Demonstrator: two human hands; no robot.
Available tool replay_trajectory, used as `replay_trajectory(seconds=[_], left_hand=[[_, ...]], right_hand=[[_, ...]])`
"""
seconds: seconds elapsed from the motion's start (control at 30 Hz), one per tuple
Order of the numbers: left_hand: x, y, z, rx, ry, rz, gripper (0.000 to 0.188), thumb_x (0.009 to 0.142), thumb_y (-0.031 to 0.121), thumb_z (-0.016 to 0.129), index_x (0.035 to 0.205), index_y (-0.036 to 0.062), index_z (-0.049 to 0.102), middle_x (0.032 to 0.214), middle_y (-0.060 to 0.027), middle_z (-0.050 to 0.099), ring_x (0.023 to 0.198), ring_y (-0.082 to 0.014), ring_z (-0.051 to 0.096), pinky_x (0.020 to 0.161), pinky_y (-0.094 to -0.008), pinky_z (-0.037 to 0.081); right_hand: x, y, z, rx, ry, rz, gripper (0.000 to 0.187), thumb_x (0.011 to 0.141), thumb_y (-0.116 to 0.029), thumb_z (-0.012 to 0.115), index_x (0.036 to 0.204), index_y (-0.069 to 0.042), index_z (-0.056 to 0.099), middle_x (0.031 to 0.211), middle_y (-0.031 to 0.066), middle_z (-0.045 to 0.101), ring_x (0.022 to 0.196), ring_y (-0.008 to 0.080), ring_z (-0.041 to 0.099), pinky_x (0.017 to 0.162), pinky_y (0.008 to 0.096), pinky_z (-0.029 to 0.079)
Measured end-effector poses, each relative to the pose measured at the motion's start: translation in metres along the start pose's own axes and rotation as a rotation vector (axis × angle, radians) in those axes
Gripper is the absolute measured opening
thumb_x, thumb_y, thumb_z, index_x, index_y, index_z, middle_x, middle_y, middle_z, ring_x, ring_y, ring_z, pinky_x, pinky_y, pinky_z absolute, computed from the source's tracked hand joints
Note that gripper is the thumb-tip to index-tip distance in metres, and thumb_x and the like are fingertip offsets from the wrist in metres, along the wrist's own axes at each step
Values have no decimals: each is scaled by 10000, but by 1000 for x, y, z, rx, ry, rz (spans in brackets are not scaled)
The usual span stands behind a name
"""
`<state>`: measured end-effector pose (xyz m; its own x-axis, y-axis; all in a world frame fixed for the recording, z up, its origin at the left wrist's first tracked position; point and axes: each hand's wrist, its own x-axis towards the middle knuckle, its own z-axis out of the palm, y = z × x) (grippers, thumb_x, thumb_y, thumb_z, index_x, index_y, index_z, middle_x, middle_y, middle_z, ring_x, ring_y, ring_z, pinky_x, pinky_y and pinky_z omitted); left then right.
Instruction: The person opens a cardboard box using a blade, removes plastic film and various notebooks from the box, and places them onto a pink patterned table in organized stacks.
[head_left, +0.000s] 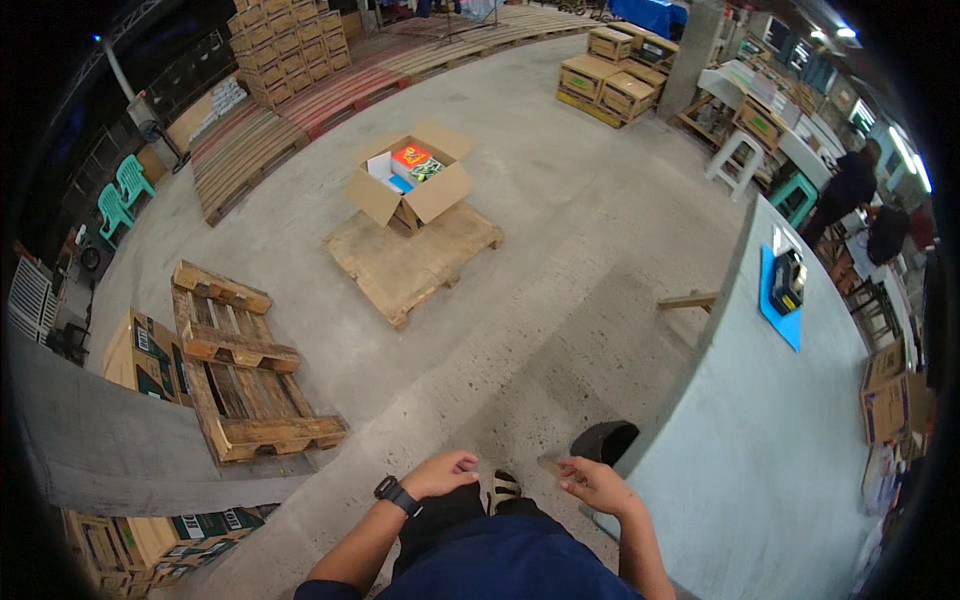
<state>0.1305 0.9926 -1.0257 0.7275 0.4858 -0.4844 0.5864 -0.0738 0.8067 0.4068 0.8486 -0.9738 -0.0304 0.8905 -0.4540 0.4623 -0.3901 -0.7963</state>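
My left hand (pixel 442 474), below a wrist with a dark watch (pixel 396 492), hangs in front of my body with its fingers loosely curled and nothing visible in them. My right hand (pixel 596 487) is raised beside the pale table (pixel 740 460), thumb and fingers drawn together. A small, faint, see-through piece shows at its fingertips, too blurred to name. Ahead on the floor, an open cardboard box (pixel 440 200) stands on a wooden pallet (pixel 420 265). Inside it are a red-and-yellow package (pixel 412 157) and some blue and white items. Neither hand touches the box.
A blue sheet (pixel 775 300) with a dark tape dispenser (pixel 789 282) lies on the table at right. Below its edge stands a black bin (pixel 604 441). A pallet (pixel 240 360) leans at left. Stacked boxes (pixel 610 85) and people (pixel 850 190) are farther back.
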Motion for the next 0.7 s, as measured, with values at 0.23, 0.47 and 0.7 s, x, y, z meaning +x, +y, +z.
replay_trajectory(seconds=[0.23,0.47,0.7], left_hand=[[95,-38,-143,-204,165,-189,389,773,257,623,1072,20,550,952,-102,609,824,-185,583,731,-299,464],[250,-75,-327,-18,89,-107,368,746,289,624,1014,43,571,908,-124,614,829,-245,590,736,-322,462],[381,-78,-550,-109,460,50,264,742,194,609,954,39,583,905,-132,615,845,-267,588,747,-343,453]], right_hand=[[176,-64,-89,-123,119,0,369,798,-189,567,1129,-35,510,977,162,594,828,273,594,742,343,465],[381,-75,-108,-372,3,143,363,790,-185,574,1116,-38,517,961,159,600,827,273,592,737,358,461],[566,-158,-167,-122,-130,204,373,768,-195,600,1101,-46,522,973,155,603,858,292,589,750,368,460]])
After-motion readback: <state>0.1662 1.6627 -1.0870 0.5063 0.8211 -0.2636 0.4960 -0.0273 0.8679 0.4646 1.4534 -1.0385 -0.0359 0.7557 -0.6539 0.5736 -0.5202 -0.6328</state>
